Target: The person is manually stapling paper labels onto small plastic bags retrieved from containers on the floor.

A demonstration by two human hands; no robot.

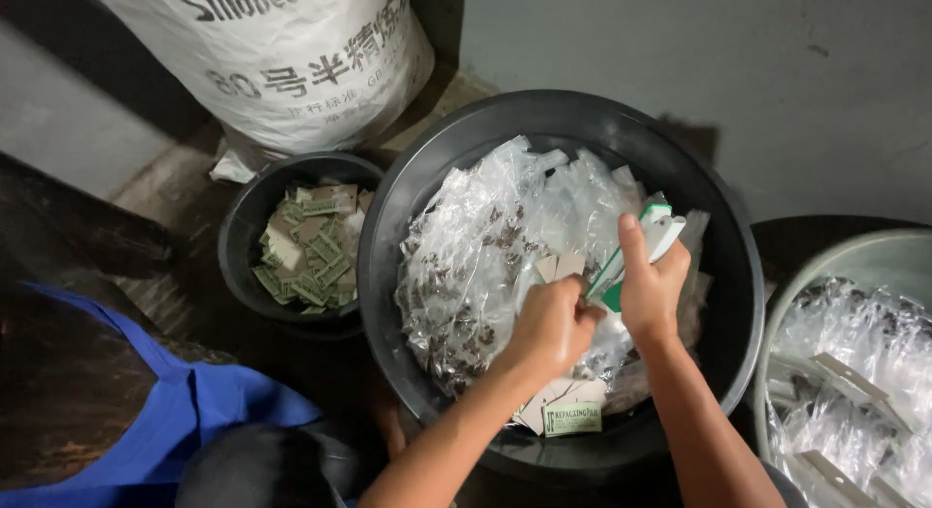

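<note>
At frame centre, I see my left hand (549,325) pinching a tan card tag (560,266) and my right hand (649,285) gripping a white-green stapler (643,244), above clear packets (485,265) filling the big black tub (427,178) on a dim floor (165,183).

The pale round tub of clear bags (854,265) runs off the right edge, and the big white woven sack (291,71) gets chopped off at the top.

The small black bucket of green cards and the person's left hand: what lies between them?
In the head view, clear plastic packets heaped inside the big black tub.
</note>
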